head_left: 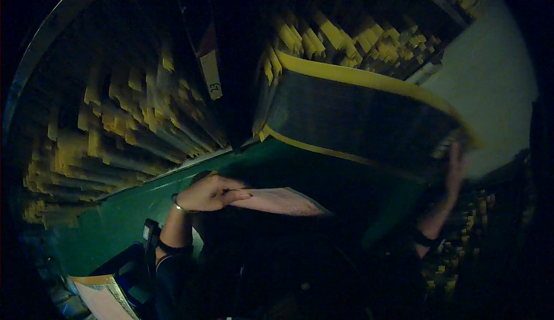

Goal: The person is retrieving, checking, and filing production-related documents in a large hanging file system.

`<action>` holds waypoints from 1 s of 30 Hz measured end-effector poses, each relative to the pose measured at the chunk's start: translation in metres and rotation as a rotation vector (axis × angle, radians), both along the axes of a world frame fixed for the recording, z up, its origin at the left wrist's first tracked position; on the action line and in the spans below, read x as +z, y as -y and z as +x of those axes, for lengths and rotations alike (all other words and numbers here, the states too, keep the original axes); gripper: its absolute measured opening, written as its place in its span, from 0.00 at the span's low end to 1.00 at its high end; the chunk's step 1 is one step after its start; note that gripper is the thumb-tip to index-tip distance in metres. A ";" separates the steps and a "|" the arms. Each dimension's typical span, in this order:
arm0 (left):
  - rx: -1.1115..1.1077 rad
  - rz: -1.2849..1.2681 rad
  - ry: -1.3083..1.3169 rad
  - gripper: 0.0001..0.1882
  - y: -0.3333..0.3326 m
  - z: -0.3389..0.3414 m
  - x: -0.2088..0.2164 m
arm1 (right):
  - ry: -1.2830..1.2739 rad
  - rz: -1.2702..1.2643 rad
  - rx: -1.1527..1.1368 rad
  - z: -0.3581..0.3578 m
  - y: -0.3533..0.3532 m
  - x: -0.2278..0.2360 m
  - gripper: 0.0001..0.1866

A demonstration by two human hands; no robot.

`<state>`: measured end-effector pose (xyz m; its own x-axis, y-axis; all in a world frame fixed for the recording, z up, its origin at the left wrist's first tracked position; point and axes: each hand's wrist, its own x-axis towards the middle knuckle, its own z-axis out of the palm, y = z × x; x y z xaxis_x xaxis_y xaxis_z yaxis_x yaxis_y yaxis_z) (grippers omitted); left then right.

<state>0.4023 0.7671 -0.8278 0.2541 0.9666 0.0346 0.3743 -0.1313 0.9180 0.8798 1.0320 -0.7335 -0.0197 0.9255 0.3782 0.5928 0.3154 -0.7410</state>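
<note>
The scene is very dark. My left hand [210,193] is curled on the edge of a pale pinkish sheet [280,200] that lies flat in front of me; a thin bangle circles that wrist. My right hand [454,173] presses flat against the right end of a big dark bundle of files with yellow edging [358,115]. The bundle is tilted and sticks out from a row of files with yellow tabs [346,37], above a green shelf ledge [127,207].
Many more yellow-tabbed files [121,130] fill the shelves on the left. A white paper tag [211,75] hangs on a dark upright between the shelf bays. A pale wall [490,78] is at right. A brown folder [104,297] lies at lower left.
</note>
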 end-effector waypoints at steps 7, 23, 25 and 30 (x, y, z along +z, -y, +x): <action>-0.180 0.184 0.060 0.12 -0.061 0.027 0.005 | 0.175 0.671 0.351 -0.050 0.026 0.122 0.20; 0.439 0.243 0.116 0.05 -0.046 0.092 0.165 | 1.440 0.077 1.918 -0.390 0.010 0.212 0.34; 0.564 0.250 0.194 0.04 -0.018 0.094 0.189 | 1.203 0.074 2.072 -0.423 0.047 0.238 0.34; 0.885 0.083 0.144 0.08 0.069 0.101 0.246 | 0.782 0.140 2.344 -0.485 0.143 0.337 0.28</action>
<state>0.5034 0.6984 -0.5814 -0.5946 0.7993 0.0871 0.2519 0.0823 0.9643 0.3946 0.8887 -0.3969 -0.5940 -0.7886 -0.1592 -0.5832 0.5584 -0.5900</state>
